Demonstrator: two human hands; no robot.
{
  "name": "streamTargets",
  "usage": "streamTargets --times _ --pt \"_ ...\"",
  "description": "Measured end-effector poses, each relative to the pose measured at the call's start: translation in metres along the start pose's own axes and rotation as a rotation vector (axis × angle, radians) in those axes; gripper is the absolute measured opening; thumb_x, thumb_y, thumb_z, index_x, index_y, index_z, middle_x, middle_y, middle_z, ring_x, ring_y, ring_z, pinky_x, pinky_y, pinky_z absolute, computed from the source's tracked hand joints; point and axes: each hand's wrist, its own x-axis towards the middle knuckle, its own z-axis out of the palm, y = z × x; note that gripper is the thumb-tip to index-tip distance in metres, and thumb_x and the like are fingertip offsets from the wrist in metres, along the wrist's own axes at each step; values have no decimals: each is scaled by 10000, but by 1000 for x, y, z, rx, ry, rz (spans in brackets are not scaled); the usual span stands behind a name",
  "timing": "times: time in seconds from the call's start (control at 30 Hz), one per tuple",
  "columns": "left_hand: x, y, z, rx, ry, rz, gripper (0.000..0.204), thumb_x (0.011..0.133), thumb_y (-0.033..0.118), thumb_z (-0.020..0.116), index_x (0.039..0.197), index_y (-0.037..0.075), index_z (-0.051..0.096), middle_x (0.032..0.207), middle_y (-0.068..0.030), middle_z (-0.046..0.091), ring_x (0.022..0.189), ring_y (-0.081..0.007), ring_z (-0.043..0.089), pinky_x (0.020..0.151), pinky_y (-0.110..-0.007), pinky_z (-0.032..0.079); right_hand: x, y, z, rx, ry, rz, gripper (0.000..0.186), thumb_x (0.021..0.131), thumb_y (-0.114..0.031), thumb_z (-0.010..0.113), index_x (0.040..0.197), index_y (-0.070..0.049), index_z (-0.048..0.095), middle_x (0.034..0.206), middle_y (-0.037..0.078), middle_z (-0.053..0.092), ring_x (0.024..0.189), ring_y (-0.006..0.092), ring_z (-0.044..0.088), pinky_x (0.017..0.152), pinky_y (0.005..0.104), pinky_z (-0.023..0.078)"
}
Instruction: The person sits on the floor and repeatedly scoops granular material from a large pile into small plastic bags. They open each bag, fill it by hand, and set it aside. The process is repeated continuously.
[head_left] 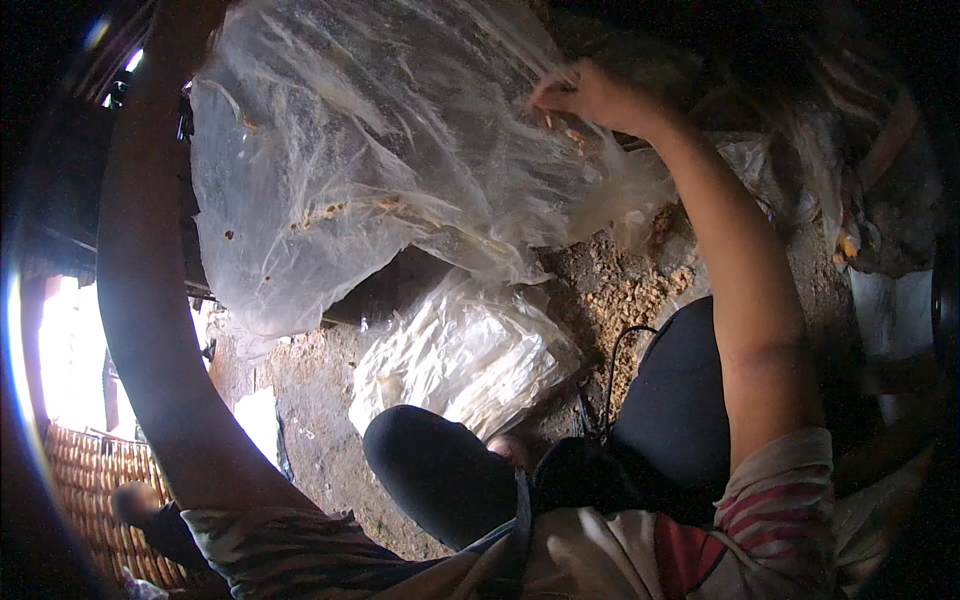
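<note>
Clear plastic sheet (370, 150): large, crumpled, thin, spread across the upper middle of the view, between the two raised arms. Yellowish-brown bits stuck to it, mostly along its lower folds, plus a few dark specks on the left part. Lower edge ragged, hanging in front of a dark gap.

Right hand (600, 97): at the sheet's upper right edge, fingers curled in, thumb and fingertips pinching the plastic. Left arm (145, 250) runs up along the sheet's left side; left hand is past the top of the view, so can't tell its grip.

Just below the sheet: shiny whitish plastic bundle (450, 355), wrinkled, lying on the floor (310, 390) in front of the knees. Right of it, tan crumbly debris (640, 310) scattered on the floor. Thin black cord (612, 370) loops up beside the right leg.

Person sits low, dark trousers (425, 460), knees bent, striped sleeve (775, 500) on the right arm. More loose plastic (815, 160) at far right, dim. Wicker basket (95, 490) lower left, under a bright opening (75, 350).
</note>
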Motion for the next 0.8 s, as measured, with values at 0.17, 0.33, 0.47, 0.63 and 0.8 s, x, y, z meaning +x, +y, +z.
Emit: streamTargets --times 0.17,0.33,0.47,0.63,0.8 --pt "1 -1 -9 -358 -26 -136 578 678 170 681 1245 141 574 1365 -95 526 1305 -267 461 1031 -407 404 -24 31 -8 -139 -263 34 275 884 -285 691 1062 -75 690 937 64 700 978 151 638 860 319 491" --pt "-8 4 -17 -726 -84 -374 596 654 108 690 1236 139 566 1360 -104 526 1280 -280 484 1030 -395 415 8 -7 3 195 138 -209 332 835 -271 733 1105 -88 676 1043 67 686 984 188 637 873 344 496" --pt "-14 16 -6 -774 -139 -468 620 654 116 707 1253 127 543 1357 -115 524 1273 -282 487 1025 -397 419 4 49 19 7 -73 31 384 830 -320 744 1114 -70 671 1083 82 675 978 188 629 883 351 494" --pt "-36 18 6 -787 -214 -572 655 655 125 728 1273 113 514 1354 -129 521 1265 -284 491 1019 -401 424 -34 47 -3 -155 -354 60 406 822 -353 757 1090 -59 677 1079 107 675 993 188 622 890 354 482" --pt "-56 30 24 -800 -274 -678 692 655 134 748 1294 99 485 1351 -143 518 1258 -287 495 1013 -404 429 14 13 20 282 -106 36 638 735 -407 817 1228 -68 595 1179 126 639 1043 230 608 907 383 473"
